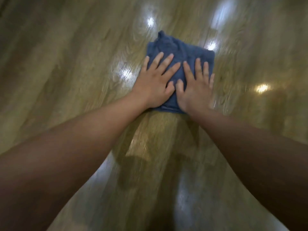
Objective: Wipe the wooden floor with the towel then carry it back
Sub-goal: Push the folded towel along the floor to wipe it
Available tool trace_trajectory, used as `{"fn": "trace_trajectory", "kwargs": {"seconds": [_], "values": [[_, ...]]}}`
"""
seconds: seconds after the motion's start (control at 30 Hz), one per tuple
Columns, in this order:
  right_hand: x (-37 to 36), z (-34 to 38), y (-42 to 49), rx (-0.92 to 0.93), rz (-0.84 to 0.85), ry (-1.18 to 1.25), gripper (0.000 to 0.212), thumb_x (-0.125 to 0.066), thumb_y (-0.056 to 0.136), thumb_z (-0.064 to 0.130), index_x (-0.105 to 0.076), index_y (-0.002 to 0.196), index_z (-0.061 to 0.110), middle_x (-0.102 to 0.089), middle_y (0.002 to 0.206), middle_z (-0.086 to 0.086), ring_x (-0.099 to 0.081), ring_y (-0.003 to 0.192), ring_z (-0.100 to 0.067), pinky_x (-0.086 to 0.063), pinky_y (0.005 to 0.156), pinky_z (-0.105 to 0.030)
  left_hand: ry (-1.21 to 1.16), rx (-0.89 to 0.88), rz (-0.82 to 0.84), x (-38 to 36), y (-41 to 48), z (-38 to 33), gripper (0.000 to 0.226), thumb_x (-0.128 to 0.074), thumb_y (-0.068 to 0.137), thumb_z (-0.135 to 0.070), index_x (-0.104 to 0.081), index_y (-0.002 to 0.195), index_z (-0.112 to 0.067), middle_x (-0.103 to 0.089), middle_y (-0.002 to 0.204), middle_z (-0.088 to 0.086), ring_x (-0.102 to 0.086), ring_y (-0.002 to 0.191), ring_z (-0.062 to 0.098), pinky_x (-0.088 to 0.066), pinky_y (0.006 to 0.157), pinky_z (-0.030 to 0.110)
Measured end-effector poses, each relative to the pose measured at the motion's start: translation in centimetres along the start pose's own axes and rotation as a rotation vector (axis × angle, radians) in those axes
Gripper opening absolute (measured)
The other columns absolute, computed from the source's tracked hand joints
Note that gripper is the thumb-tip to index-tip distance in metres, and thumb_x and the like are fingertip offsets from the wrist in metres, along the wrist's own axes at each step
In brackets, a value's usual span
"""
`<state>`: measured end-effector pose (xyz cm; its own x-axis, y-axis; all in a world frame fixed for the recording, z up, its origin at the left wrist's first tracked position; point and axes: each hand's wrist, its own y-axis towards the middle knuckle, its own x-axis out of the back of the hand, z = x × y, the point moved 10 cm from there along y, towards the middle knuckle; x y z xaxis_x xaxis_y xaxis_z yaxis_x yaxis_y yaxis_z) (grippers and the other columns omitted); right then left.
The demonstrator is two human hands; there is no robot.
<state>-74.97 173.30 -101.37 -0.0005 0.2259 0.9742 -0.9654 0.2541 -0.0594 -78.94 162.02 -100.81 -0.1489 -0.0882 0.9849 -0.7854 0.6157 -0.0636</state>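
L hand (154,84) & R hand (195,87), fingers spread flat, press side by side on blue towel (180,47) on wooden floor (75,64).

Blue towel (176,47) — folded, flat on glossy wooden floor (75,64)

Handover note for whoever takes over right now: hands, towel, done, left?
Left hand: flat, fingers spread, pressing the blue towel's left half.
Right hand: flat on its right half, no grip closed.
Towel: folded, lying on the glossy wooden floor straight ahead.
Done: wiping looks underway; the blurred picture does not show how much is covered.
Left: finish wiping, pick the towel up, carry it back.
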Motion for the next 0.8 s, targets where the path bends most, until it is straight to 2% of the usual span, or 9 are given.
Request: {"fn": "trace_trajectory", "kwargs": {"seconds": [0.17,0.3,0.47,0.6,0.7,0.8], "values": [[0.3,0.2,0.1,-0.017,0.006,0.002,0.070,-0.026,0.090,0.049,-0.028,0.157,0.028,-0.014,0.167,-0.008,-0.004,0.154,-0.030,-0.002,0.124,-0.054,-0.060,-0.025,-0.016,0.3,0.2,0.0,0.063,-0.032,0.094,-0.045,-0.032,0.154,-0.026,-0.023,0.164,0.005,-0.016,0.151,0.030,-0.010,0.119,0.060],[0.3,0.3,-0.1,-0.021,0.055,-0.027,0.069,-0.027,0.092,0.047,-0.023,0.158,0.028,-0.007,0.168,-0.007,0.000,0.155,-0.030,0.000,0.123,-0.053,-0.027,-0.025,0.052,-0.1,0.2,0.0,0.065,-0.028,0.094,-0.047,-0.028,0.155,-0.027,-0.019,0.165,0.004,-0.012,0.152,0.029,-0.009,0.120,0.059],[-0.1,0.3,0.1,-0.014,0.053,-0.009,0.068,-0.029,0.093,0.047,-0.021,0.158,0.029,-0.005,0.168,-0.009,0.002,0.154,-0.031,0.000,0.123,-0.055,-0.037,-0.024,0.058,-0.5,0.3,0.2,0.064,-0.028,0.093,-0.048,-0.031,0.154,-0.028,-0.022,0.164,0.003,-0.014,0.152,0.029,-0.009,0.120,0.059],[-0.3,0.3,0.7,0.005,0.019,-0.020,0.068,-0.026,0.093,0.047,-0.020,0.158,0.029,-0.005,0.168,-0.010,0.002,0.154,-0.033,-0.002,0.122,-0.058,-0.011,0.003,0.021,0.0,0.8,0.4,0.061,-0.032,0.097,-0.045,-0.026,0.155,-0.029,-0.015,0.166,0.000,-0.008,0.153,0.025,-0.004,0.121,0.055],[-0.6,0.2,0.0,-0.015,0.049,-0.043,0.066,-0.026,0.096,0.046,-0.018,0.159,0.028,-0.003,0.168,-0.011,0.003,0.154,-0.032,-0.003,0.122,-0.058,0.021,0.037,0.087,-0.5,-0.3,-0.3,0.059,-0.030,0.101,-0.041,-0.022,0.157,-0.024,-0.009,0.167,0.001,-0.002,0.153,0.025,-0.002,0.122,0.052],[-0.8,1.7,-5.9,0.026,0.077,-0.040,0.066,-0.028,0.095,0.045,-0.023,0.158,0.025,-0.008,0.167,-0.014,-0.003,0.154,-0.035,-0.009,0.121,-0.058,-0.020,0.086,0.199,-1.0,-6.4,-1.4,0.062,-0.025,0.100,-0.041,-0.014,0.158,-0.020,0.000,0.167,0.002,0.006,0.153,0.026,0.002,0.121,0.052]]}}
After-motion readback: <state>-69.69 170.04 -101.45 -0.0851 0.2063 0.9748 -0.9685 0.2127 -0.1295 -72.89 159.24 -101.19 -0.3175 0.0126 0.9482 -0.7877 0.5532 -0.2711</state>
